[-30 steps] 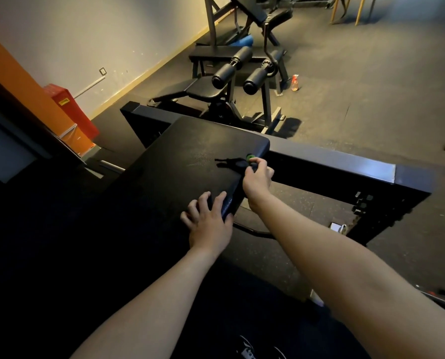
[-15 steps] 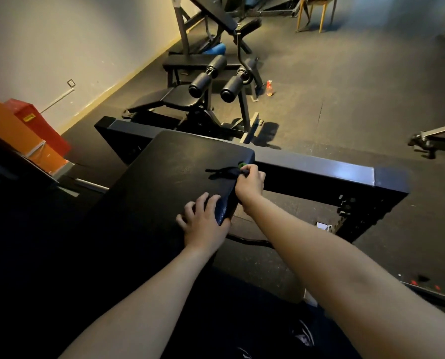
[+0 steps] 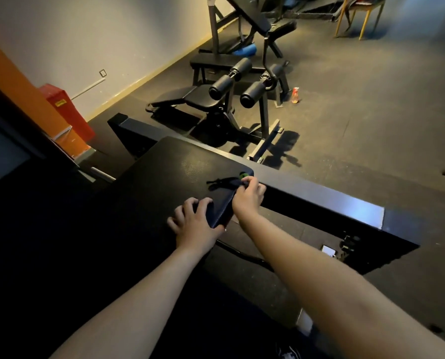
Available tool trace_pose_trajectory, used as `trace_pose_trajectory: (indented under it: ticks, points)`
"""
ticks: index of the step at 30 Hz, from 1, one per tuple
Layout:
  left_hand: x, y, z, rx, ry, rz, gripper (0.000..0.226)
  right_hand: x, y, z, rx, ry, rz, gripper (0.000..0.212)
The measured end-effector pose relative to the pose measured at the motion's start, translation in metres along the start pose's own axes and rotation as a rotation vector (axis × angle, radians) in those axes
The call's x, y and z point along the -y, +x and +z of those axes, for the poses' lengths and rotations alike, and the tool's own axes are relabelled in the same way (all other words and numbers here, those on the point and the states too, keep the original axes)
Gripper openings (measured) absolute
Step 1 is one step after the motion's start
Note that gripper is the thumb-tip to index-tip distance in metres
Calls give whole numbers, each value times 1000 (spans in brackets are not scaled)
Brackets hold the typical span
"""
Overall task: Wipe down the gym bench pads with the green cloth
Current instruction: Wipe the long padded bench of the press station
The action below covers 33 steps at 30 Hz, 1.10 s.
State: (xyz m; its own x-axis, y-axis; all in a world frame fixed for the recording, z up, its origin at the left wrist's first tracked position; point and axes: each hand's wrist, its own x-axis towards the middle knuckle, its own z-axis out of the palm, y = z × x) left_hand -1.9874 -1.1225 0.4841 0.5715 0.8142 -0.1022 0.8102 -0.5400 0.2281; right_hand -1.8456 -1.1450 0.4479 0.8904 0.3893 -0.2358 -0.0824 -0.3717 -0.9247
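A wide black bench pad (image 3: pixel 169 177) fills the middle of the view. My right hand (image 3: pixel 247 196) grips the cloth (image 3: pixel 225 183) at the pad's right edge near its far corner; the cloth looks dark here, with one small green bit (image 3: pixel 242 174) showing past my knuckles. My left hand (image 3: pixel 194 224) rests on the pad's right edge a little nearer to me, fingers spread on top and thumb over the side.
A dark steel frame beam (image 3: pixel 319 198) runs behind the pad to the right. Beyond it stand a leg-roller bench (image 3: pixel 231 92) and an incline bench. An orange spray bottle (image 3: pixel 295 95) is on the rubber floor. A red box (image 3: pixel 68 110) stands by the left wall.
My right hand with the cloth has slid slightly nearer along the pad's right edge. The left hand stays put. The head camera tilted up, showing more of the room.
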Motion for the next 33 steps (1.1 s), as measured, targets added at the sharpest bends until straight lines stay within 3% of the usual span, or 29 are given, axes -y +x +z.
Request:
trace_pose_trajectory:
  ticks: [5,10,15,20,24,33]
  points:
    - [-19,6,7,42,3,-40,69,17,49,-11,26,72,97,17]
    - [-28,11,15,-13,7,-94,64,4,20,-7,28,84,45,15]
    - [-30,10,20,-57,44,-96,63,-29,-6,-7,132,254,113,15]
    - [-27,8,22,-83,39,-83,61,-22,27,-6,93,372,211,19]
    - [-25,9,26,-103,57,-79,62,-25,45,-1,65,279,178,18]
    - [-22,9,28,-132,29,-63,61,-50,-11,-3,278,310,215,22]
